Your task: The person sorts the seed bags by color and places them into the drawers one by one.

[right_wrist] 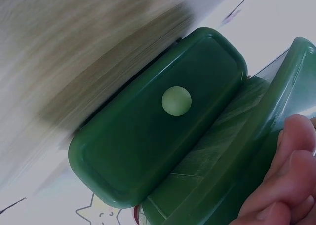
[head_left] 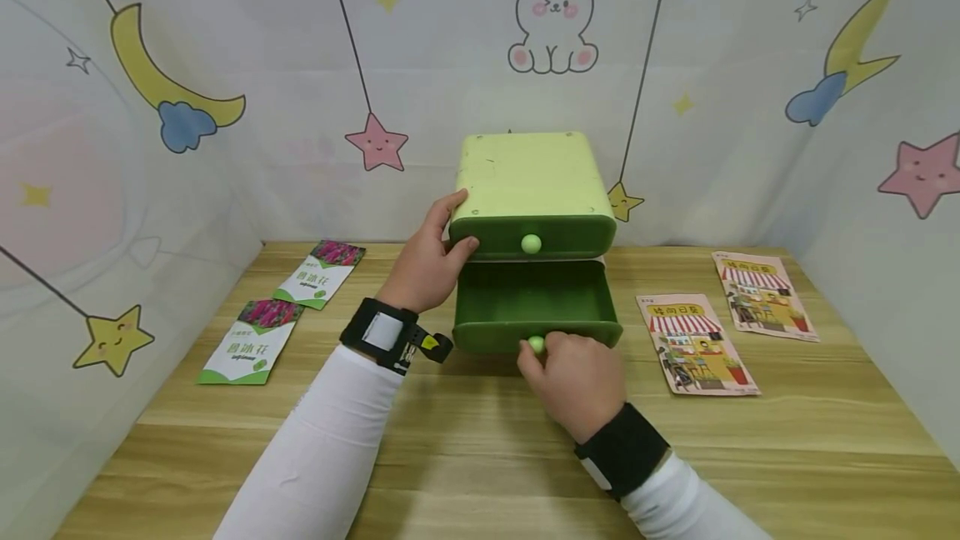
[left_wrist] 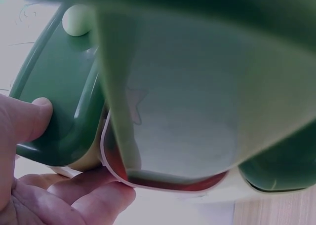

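- Standing toward the far middle of a wood-grain table (head_left: 465, 482), a small cabinet (head_left: 528, 177) has a pale yellow-green casing with rounded edges, small dark scuffs on top and a little round mark near each corner.
- Its three drawer fronts are glossy dark green with rounded corners; the top drawer (head_left: 489, 238) is closed and carries a pale green ball-shaped knob (head_left: 531, 244).
- The middle drawer (head_left: 498, 338) is pulled out toward the near side, showing its green interior.
- Below it, seen from the right wrist, the bottom drawer (right_wrist: 128, 141) is closed, with a matching round knob.
- The left hand (head_left: 429, 265) grips the cabinet's left side, thumb pressed on the top drawer's front.
- The right hand (head_left: 579, 377) pinches the middle drawer's knob (head_left: 536, 344).
- Both arms wear white sleeves (head_left: 315, 448) and black wrist straps (head_left: 622, 450).
- On the left lie two white-and-green packets (head_left: 251, 344) with magenta flowers; on the right, two pink packets (head_left: 697, 348) picturing a striped awning.
- Behind hangs a pale backdrop (head_left: 465, 48) with a bunny, moons and smiling stars.
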`<move>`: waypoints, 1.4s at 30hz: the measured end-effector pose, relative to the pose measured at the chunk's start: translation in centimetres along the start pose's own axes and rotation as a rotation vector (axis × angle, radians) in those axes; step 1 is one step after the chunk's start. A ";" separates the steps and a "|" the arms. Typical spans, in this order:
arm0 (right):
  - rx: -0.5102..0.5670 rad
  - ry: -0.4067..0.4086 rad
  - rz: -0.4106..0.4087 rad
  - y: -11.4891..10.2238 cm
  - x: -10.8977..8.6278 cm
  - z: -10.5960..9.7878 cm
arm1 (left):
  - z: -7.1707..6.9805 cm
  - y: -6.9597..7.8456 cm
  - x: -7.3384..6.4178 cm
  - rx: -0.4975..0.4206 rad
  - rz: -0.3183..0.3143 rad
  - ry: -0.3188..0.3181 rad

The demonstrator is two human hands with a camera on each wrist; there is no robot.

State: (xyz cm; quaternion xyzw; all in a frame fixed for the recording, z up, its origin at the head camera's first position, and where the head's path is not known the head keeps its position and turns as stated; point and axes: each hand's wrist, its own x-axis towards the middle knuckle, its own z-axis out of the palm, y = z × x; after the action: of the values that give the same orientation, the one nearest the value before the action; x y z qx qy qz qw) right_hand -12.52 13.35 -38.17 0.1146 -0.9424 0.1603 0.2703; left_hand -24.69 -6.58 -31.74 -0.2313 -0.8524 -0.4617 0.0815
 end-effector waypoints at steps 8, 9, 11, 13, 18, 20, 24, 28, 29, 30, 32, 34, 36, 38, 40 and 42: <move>0.005 0.003 -0.001 -0.1 -0.1 0.0 | 0.0 0.0 0.0 -0.004 0.002 -0.003; 0.005 0.005 -0.002 -0.1 -0.1 0.0 | 0.0 -0.1 0.0 -0.003 0.000 -0.005; 0.006 0.009 -0.003 -0.1 -0.1 0.0 | 0.0 -0.1 0.0 -0.001 -0.003 -0.006; 0.005 0.012 -0.004 -0.1 -0.1 0.0 | 0.0 -0.1 0.0 0.000 -0.004 -0.009; 0.000 0.014 -0.011 -0.1 -0.2 0.0 | -0.1 0.0 0.0 0.003 -0.008 -0.013; -0.002 0.011 -0.012 -0.1 -0.2 -0.1 | -0.1 0.1 0.0 0.007 -0.010 -0.014; 0.000 0.006 -0.007 -0.2 -0.3 -0.1 | -0.2 0.1 -0.1 0.013 -0.012 -0.018; -0.003 0.011 -0.008 -0.2 -0.5 -0.1 | -0.3 0.1 -0.1 0.016 -0.016 -0.024; -0.003 0.013 -0.009 -0.1 -0.5 -0.1 | -0.3 0.0 -0.1 0.017 -0.017 -0.025; -0.003 0.016 -0.010 -0.1 -0.5 -0.1 | -0.3 0.0 -0.1 0.020 -0.016 -0.026; -0.001 0.020 -0.011 -0.1 -0.5 -0.1 | -0.3 0.0 0.0 0.027 -0.015 -0.024; 0.001 0.022 -0.010 -0.1 -0.6 -0.1 | -0.3 0.0 0.0 0.030 -0.012 -0.024; 0.001 0.024 -0.010 -0.1 -0.6 -0.1 | -0.3 0.0 -0.1 0.033 -0.010 -0.024; -0.002 0.027 -0.009 -0.1 -0.6 -0.1 | -0.2 0.0 -0.1 0.032 -0.011 -0.023; -0.004 0.028 -0.009 -0.1 -0.6 -0.1 | -0.2 0.0 -0.1 0.030 -0.008 -0.022; -0.005 0.026 -0.007 0.0 -0.6 -0.1 | -0.2 0.0 -0.1 0.026 -0.002 -0.020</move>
State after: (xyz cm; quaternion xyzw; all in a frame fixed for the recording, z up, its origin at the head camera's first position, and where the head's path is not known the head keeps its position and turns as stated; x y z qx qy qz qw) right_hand -11.95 13.41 -38.46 0.1152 -0.9387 0.1583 0.2836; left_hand -24.62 -6.82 -31.68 -0.2339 -0.8594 -0.4484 0.0755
